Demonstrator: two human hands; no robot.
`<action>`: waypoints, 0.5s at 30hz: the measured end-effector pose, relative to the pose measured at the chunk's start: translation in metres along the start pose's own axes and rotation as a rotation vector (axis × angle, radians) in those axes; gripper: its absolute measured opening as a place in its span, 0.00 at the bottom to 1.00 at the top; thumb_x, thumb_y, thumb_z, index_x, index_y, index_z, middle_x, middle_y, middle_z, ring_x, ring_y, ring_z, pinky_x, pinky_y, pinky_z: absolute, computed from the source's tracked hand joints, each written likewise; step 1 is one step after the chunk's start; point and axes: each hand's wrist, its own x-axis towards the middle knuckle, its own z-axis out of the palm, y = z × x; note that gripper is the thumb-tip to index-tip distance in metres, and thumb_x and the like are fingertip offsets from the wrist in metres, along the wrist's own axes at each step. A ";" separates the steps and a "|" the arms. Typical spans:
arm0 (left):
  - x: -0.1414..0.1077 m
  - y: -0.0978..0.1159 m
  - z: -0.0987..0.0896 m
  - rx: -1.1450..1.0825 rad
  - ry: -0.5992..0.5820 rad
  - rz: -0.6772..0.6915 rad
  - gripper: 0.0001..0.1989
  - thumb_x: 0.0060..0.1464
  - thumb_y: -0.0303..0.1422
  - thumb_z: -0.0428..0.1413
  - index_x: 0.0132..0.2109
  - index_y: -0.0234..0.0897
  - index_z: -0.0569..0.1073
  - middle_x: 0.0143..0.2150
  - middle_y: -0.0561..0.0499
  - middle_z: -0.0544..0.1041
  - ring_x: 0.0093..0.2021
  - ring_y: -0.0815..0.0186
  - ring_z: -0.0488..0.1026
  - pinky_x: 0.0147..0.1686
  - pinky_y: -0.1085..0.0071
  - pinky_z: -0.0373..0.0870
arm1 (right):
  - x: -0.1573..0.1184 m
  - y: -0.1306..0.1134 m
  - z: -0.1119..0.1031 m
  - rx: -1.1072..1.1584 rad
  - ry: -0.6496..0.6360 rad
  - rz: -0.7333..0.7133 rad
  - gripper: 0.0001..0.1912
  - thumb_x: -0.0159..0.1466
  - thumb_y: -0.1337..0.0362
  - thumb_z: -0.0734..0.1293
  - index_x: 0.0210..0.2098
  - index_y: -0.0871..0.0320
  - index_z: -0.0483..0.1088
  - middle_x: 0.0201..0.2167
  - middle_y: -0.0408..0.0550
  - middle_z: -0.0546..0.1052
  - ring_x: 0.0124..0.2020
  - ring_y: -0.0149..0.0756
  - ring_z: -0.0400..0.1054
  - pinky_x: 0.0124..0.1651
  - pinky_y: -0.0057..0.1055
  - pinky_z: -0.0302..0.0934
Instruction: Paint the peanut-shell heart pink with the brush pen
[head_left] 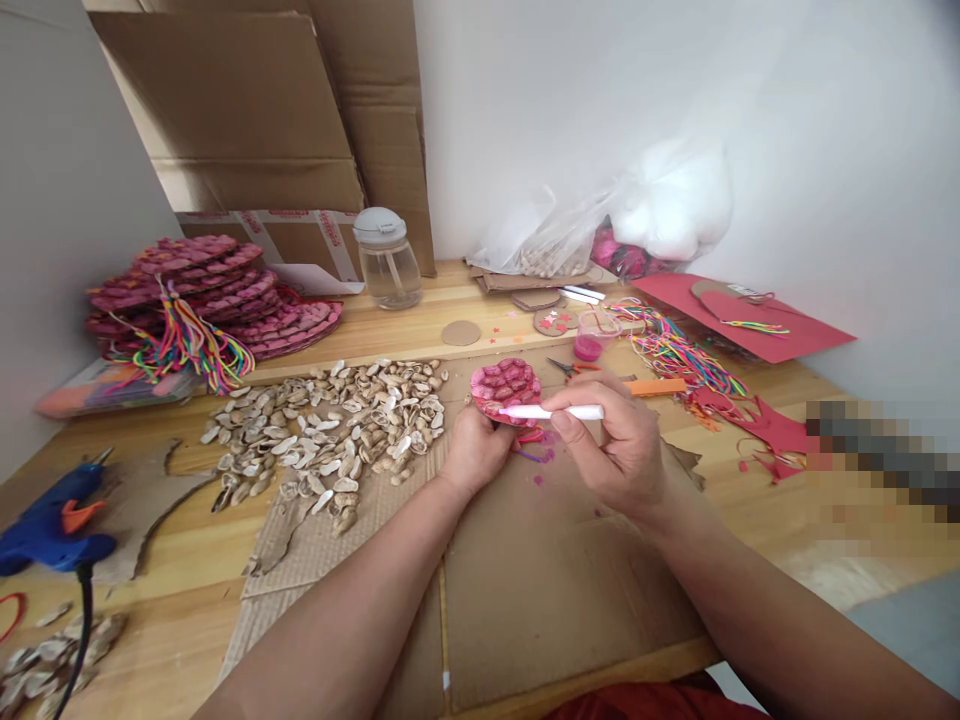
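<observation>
A round piece covered with pink-painted peanut shells (507, 388) is held up above the cardboard by my left hand (480, 448), whose fingers are closed on its lower edge. My right hand (619, 440) pinches a white marker (577, 411) with a pink tip, and the tip points left at the lower part of the shells. Whether the tip touches them cannot be told. Pink and purple stains mark the cardboard sheet (540, 570) below.
Peanut shells (360, 415) lie at the left, near a blue glue gun (56, 520) and stacked pink pieces (195, 300). Behind are a water bottle (388, 265) and a pink paint cup (589, 345); pliers (574, 368), tassels (682, 360) and red paper (757, 320) lie right.
</observation>
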 end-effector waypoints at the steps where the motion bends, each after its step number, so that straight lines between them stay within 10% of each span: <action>1: 0.000 0.000 0.000 0.007 0.001 0.007 0.10 0.52 0.24 0.56 0.39 0.36 0.81 0.27 0.52 0.80 0.26 0.66 0.74 0.29 0.72 0.72 | 0.001 -0.001 0.000 0.015 -0.007 -0.007 0.06 0.66 0.69 0.66 0.39 0.53 0.74 0.33 0.46 0.80 0.38 0.41 0.71 0.46 0.42 0.64; 15: 0.000 0.004 0.000 -0.035 0.004 -0.003 0.06 0.54 0.27 0.57 0.37 0.35 0.80 0.25 0.53 0.78 0.25 0.67 0.72 0.28 0.72 0.72 | 0.000 0.002 0.001 0.082 -0.020 0.007 0.06 0.66 0.69 0.66 0.40 0.54 0.74 0.35 0.46 0.79 0.40 0.39 0.70 0.47 0.40 0.63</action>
